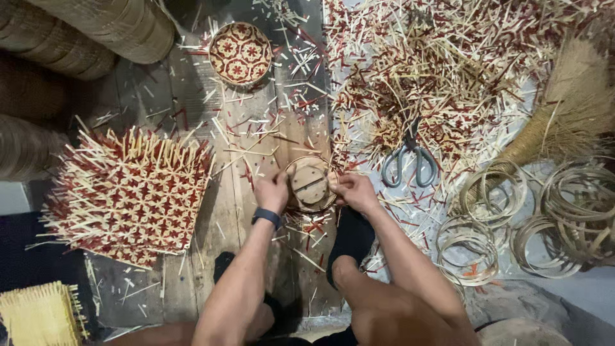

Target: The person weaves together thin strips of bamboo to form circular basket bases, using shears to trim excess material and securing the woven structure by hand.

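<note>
Down on the floor here, worn wooden planks (243, 160) run up the middle of the frame, littered with cut splints. Dead centre, both hands are on a small round wooden mould with a woven rim (310, 184): the left hand (273, 191) is clasped on its left edge, a dark wristband (266, 216) on that wrist, and the right hand (354, 191) pinches its right edge, fingers curled tight. The piece sits low over the planks, just above the person's knees.

Upper right, a great heap of red and pale trimmed splints (435, 70) spreads over a light sheet, with grey-handled scissors (409, 161) lying at its lower edge. Right side: a straw broom (564, 115), and below it coils of thin bamboo hoops (512, 224). Centre left, a flat woven mat in a red and pale star pattern (131, 192), ends bristling. Top centre, a finished little round basket (240, 52) in the same pattern. Upper left, big stacked baskets (77, 32); lower left corner, a plain yellow woven piece (38, 314).
</note>
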